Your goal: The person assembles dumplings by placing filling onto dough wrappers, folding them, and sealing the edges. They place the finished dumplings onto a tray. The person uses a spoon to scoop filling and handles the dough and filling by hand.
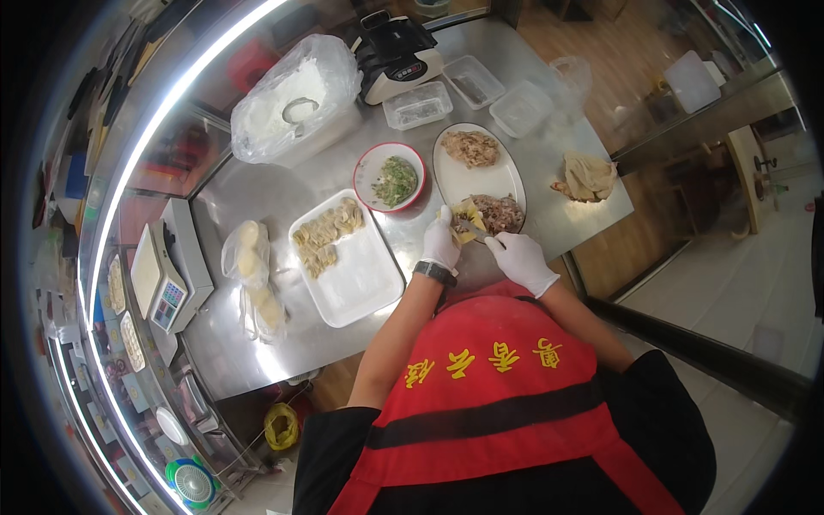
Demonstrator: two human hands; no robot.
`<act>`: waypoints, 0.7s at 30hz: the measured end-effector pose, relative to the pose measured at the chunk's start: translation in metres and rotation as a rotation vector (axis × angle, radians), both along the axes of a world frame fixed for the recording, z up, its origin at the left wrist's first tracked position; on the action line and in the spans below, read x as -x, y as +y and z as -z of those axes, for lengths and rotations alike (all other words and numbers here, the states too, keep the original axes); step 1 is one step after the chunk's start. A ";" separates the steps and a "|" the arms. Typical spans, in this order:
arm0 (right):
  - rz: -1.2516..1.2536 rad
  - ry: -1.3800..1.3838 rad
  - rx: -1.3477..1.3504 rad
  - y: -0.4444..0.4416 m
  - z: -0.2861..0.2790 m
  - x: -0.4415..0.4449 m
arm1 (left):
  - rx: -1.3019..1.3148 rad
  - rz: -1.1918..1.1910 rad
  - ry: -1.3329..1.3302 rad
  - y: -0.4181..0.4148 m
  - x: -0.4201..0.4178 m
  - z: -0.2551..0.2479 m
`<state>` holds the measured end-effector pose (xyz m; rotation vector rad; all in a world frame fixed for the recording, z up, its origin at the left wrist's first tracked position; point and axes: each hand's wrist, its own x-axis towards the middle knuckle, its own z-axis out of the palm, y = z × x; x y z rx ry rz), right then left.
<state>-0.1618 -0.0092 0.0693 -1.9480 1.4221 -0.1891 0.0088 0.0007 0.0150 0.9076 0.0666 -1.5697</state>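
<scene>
My left hand, in a white glove, holds a yellow dumpling wrapper with some dark filling on it. My gloved right hand grips a flat spreading tool whose tip reaches into the wrapper. Both hands are at the near edge of an oval white plate. On that plate lie a darker minced filling close to my hands and a paler minced filling at the far end. Left of my hands, a white tray carries rows of folded dumplings.
A red-rimmed bowl holds a green-flecked filling. Behind stand a plastic-lined tub of white powder, a black-lidded machine and clear plastic containers. Bagged dough and a scale are at left, a cloth-like bundle at right.
</scene>
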 end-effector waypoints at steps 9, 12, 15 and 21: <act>-0.032 -0.012 -0.029 -0.016 -0.021 -0.003 | -0.064 0.044 -0.083 -0.001 -0.003 -0.011; -0.047 0.009 -0.007 -0.015 -0.018 -0.004 | -0.047 0.009 -0.174 -0.002 0.000 0.003; -0.046 0.011 0.007 -0.010 -0.017 -0.001 | -0.042 0.005 -0.189 -0.001 -0.003 0.012; -0.081 0.124 0.146 0.000 -0.014 0.004 | -0.067 -0.053 -0.077 -0.003 0.008 -0.030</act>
